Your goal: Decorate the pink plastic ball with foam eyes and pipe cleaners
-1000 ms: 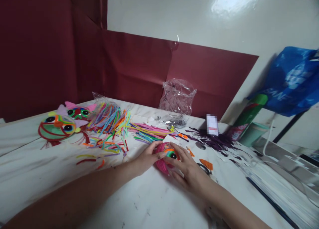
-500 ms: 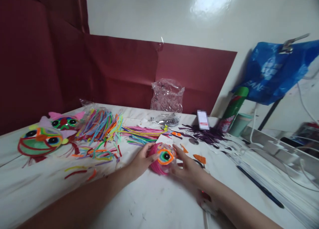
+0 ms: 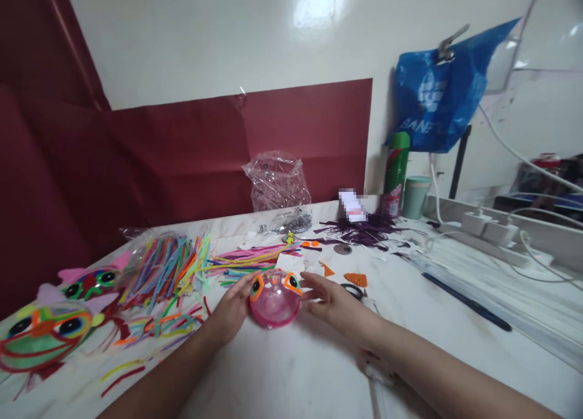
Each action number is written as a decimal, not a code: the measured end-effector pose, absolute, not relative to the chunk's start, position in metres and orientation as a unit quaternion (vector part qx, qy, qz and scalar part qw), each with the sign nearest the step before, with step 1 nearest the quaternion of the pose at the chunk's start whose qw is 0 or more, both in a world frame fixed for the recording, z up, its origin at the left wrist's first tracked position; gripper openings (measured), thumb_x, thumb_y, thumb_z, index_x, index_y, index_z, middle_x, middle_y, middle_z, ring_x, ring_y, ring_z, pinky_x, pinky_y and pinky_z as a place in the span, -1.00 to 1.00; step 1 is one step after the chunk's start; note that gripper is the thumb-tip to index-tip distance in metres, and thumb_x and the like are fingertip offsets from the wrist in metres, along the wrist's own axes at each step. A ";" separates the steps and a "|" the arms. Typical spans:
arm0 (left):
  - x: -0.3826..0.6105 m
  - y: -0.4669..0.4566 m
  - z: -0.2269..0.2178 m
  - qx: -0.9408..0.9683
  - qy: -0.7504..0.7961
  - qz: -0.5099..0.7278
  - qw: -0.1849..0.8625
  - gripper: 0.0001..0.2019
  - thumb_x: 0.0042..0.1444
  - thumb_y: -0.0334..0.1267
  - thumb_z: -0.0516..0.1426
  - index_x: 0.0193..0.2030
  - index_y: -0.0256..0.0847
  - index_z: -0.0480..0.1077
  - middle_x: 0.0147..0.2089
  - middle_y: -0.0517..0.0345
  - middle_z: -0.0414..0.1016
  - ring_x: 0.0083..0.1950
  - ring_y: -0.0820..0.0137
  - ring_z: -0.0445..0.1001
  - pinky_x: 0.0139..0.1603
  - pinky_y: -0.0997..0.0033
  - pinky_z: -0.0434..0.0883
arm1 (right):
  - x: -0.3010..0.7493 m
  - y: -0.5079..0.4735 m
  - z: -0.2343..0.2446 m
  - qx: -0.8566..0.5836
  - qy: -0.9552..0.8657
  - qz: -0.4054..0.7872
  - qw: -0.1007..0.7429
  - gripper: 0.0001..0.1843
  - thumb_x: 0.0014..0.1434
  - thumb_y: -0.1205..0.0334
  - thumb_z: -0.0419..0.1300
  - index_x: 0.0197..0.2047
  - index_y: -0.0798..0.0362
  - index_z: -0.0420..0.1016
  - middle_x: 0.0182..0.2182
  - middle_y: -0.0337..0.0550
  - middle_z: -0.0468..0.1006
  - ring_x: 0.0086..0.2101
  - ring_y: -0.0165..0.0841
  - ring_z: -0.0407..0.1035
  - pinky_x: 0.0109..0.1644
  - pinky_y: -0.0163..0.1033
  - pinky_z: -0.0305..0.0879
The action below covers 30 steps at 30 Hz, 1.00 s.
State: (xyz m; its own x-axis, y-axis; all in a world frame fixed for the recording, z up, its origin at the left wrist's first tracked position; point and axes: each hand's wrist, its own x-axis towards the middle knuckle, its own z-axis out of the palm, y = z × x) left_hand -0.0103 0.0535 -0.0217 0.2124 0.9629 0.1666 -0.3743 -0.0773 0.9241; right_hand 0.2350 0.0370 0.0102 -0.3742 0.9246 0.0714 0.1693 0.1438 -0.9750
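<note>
**Two hands around a pink ball**

The pink ball (image 3: 274,299) with orange-ringed eyes sits on the white table (image 3: 291,370). The left hand (image 3: 231,309) cups its left side, fingers curved against it. The right hand (image 3: 334,300) is at its right side, fingers loosely spread; whether they touch is hard to see. Left of the ball lie coloured strips (image 3: 177,267); a mask (image 3: 43,334) there is cut off by the frame edge.
</note>
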 end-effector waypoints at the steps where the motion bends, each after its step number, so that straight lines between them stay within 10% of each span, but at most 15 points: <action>1: -0.011 0.054 -0.022 0.491 0.307 0.548 0.604 -0.53 -0.02 -0.06 0.27 0.03 -0.16 0.43 0.12 -0.07 0.47 0.21 0.06 0.34 0.24 0.06 0.22 | 0.236 0.037 0.011 -0.416 -0.657 0.506 0.374 -0.28 -0.02 0.45 0.18 0.25 0.21 0.19 0.03 0.13 0.47 -0.02 -0.22 0.41 -0.01 -0.16 0.38; 10: -0.006 0.049 -0.016 0.524 0.356 0.527 0.567 -0.43 -0.10 0.03 0.30 0.08 -0.10 0.41 0.20 -0.03 0.41 0.26 0.05 0.28 0.25 0.09 0.23 | 0.236 0.031 0.019 -0.410 -0.672 0.482 0.384 -0.50 -0.02 0.53 0.13 0.02 0.06 0.48 -0.22 -0.12 0.62 -0.13 -0.26 0.47 -0.02 -0.19 0.36; 30: 0.004 0.038 -0.010 0.559 0.395 0.520 0.511 -0.40 -0.02 0.05 0.24 0.16 -0.13 0.34 0.20 -0.05 0.40 0.25 0.06 0.29 0.26 0.13 0.23 | 0.236 0.029 0.018 -0.440 -0.675 0.464 0.368 -0.47 0.02 0.54 0.12 0.11 0.21 0.35 -0.11 0.03 0.59 -0.04 -0.20 0.45 0.02 -0.15 0.37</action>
